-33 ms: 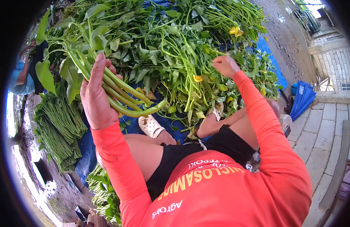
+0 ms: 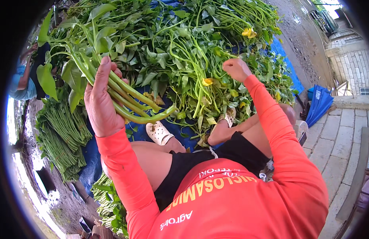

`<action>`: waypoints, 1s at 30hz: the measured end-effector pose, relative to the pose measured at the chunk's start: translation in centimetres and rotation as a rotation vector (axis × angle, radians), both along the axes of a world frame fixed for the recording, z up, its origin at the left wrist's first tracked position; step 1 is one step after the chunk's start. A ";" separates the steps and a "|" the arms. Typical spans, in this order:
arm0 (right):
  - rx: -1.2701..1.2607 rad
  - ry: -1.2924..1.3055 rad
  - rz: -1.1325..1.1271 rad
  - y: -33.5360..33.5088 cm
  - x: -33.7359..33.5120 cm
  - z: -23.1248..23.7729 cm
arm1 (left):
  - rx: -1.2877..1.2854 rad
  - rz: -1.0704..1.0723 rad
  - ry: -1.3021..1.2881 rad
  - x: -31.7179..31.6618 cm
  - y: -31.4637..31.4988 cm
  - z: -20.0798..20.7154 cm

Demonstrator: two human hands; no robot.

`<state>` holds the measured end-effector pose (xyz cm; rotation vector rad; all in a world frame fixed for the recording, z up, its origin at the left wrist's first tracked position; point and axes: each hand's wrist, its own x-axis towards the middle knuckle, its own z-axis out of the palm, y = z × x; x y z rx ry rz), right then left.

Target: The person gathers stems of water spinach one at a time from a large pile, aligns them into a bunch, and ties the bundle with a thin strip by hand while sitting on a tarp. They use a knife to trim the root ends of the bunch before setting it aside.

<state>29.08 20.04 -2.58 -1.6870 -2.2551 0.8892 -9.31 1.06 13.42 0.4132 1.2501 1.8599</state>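
My left hand (image 2: pixel 104 97) is closed around a small bunch of water spinach (image 2: pixel 132 91), held up off the pile. Its thick green cut stems point right toward my knees, and its leaves spread out at the upper left. Further right, my right hand (image 2: pixel 237 68) has its fingers curled over the edge of a large heap of loose water spinach (image 2: pixel 160 51). Anything between those fingers is hidden. Some yellow leaves (image 2: pixel 207 81) show among the stems just below that hand.
Blue tarp (image 2: pixel 286 63) lies under the heap. Tied bundles of green stems (image 2: pixel 62 137) are stacked at left, with more bundles (image 2: pixel 106 203) below. My feet in light clogs (image 2: pixel 158 132) rest by the heap. A folded blue umbrella (image 2: pixel 318 104) leans right. Another person (image 2: pixel 23 81) is far left.
My right hand has shifted very slightly left. My left hand and its bunch stay nearly still.
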 end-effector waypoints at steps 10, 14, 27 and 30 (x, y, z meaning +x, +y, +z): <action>0.177 0.083 -0.364 5.5 -7.9 -8.1 | -0.080 -0.066 0.072 1.0 1.3 0.1; 0.190 -0.095 -0.237 7.7 -7.0 -7.5 | -0.113 -0.080 0.096 1.0 1.4 0.1; -0.343 1.207 -0.279 -4.7 -0.1 10.5 | -0.071 -0.177 0.095 2.5 2.1 -0.7; -0.375 1.198 -0.299 -8.1 0.2 9.1 | -0.093 -0.236 0.109 3.1 1.0 -2.0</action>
